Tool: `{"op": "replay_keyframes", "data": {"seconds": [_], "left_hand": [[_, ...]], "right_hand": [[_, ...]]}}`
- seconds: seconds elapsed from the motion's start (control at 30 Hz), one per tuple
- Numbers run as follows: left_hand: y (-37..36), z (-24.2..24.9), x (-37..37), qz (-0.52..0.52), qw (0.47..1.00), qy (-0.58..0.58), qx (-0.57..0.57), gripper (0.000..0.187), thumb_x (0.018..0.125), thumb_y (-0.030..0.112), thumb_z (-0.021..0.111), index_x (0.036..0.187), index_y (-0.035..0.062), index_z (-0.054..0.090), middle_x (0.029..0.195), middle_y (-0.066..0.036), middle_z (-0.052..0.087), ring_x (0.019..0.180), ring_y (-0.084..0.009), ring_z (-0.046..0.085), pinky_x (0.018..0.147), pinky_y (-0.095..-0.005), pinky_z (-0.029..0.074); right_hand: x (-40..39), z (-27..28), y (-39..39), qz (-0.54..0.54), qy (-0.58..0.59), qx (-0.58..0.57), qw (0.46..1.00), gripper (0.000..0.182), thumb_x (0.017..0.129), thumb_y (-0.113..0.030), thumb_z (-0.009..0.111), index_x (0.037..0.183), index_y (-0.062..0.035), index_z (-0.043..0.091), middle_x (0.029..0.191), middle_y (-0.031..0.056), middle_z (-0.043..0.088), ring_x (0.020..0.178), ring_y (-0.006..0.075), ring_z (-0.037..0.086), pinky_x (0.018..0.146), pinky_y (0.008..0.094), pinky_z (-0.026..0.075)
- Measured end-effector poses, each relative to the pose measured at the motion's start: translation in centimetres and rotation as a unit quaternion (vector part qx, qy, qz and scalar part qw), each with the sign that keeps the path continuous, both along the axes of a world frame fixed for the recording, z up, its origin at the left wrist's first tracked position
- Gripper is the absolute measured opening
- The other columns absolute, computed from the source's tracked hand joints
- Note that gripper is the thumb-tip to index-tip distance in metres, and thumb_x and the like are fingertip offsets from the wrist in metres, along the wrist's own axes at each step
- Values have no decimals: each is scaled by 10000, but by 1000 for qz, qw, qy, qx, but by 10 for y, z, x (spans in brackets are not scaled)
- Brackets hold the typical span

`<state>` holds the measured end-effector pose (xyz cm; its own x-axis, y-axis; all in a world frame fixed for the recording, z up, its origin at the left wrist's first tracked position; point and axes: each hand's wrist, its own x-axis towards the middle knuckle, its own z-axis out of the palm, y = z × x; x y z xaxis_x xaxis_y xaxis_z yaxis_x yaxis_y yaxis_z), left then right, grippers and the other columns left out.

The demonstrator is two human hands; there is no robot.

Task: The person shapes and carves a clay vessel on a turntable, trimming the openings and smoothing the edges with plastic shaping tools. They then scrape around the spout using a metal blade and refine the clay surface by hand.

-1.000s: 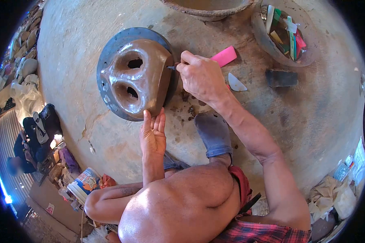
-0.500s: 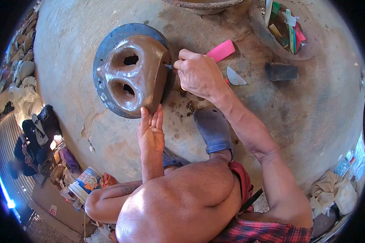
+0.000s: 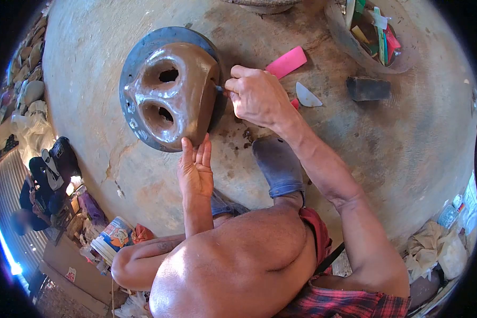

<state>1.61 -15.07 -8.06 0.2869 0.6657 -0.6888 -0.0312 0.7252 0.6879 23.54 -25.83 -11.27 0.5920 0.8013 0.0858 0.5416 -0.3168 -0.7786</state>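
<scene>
A wet, glossy brown clay piece (image 3: 193, 106) with two deep, holed hollows rests on a dark round disc (image 3: 134, 58). My left hand (image 3: 196, 175) is open, fingers outstretched, with its fingertips against the clay's near lower edge. On the clay's right side, my right hand (image 3: 257, 98) is closed in a pinch on a small thin tool (image 3: 220, 88). The tool's pale tip meets the flat side wall at a small dark mark. My fingers cover most of the tool, so its exact kind is hidden.
Near my right hand lie a pink strip (image 3: 287, 62), a white half-round scraper (image 3: 307, 95) and a dark block (image 3: 368, 89). A clear tub (image 3: 350, 45) of coloured strips stands at upper right, a bowl rim (image 3: 265, 5) at the top. My foot (image 3: 278, 164) is below.
The clay piece and both hands appear slightly higher and further left in view, as does part of the surroundings. Both hands keep the same contact with the clay and tool.
</scene>
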Motion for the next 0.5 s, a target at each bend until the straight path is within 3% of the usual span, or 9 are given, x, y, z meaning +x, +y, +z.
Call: {"op": "replay_keyframes", "data": {"seconds": [0.5], "left_hand": [[0,-1,-2,-7,1000,-2,8,635,1022,320,724,1459,-56,458,1447,-213,575,1346,-351,600,1143,-417,540]], "right_hand": [[-17,-6,-2,2,12,20,1000,89,832,-93,685,857,-41,752,874,117,641,803,357,697,700,472,581]]}}
